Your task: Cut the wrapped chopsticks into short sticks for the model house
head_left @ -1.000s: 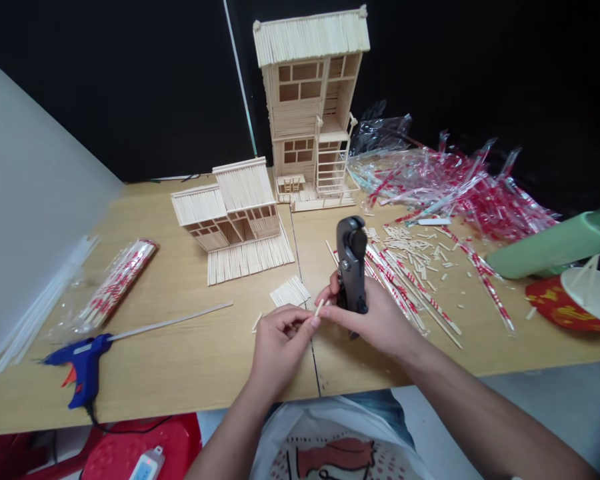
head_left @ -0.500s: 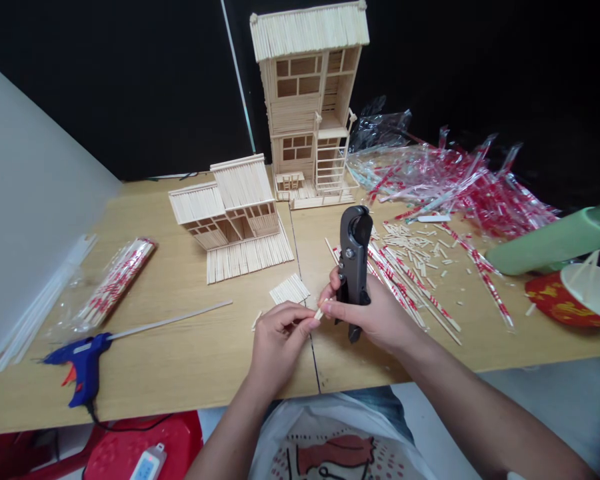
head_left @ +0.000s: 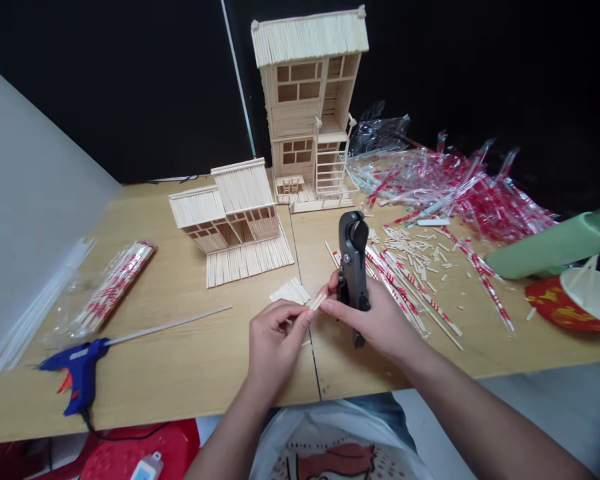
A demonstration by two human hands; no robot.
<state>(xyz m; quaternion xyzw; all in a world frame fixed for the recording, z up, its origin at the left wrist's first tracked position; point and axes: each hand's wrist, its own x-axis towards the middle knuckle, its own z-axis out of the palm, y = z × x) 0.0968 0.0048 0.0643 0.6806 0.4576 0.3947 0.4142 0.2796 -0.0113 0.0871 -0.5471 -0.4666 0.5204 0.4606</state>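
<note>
My left hand (head_left: 280, 337) is closed, its thumb and fingers pinching a few short wooden sticks (head_left: 319, 301). The fingertips of my right hand (head_left: 375, 310) touch the other end of those sticks. Held upright in my right palm is a dark grey hand cutter (head_left: 350, 260), its rounded head pointing away from me; the fingers behind it are partly hidden. Just beyond my left hand lies a small flat row of cut sticks (head_left: 291, 291), partly covered by the fingers.
Two stick-built model houses, one low (head_left: 230, 220) and one tall (head_left: 300, 107), stand at the back. On the left lie a blue glue gun (head_left: 80, 373) and packed sticks (head_left: 117, 283). Rightward are cut pieces (head_left: 413, 247), wrappers (head_left: 470, 180), a green cylinder (head_left: 545, 247) and a red bowl (head_left: 560, 300).
Both hands have stayed together, with only small finger movements. The left hand has shifted slightly left, and more of the pinched sticks shows between the fingertips. The view has tilted up a little.
</note>
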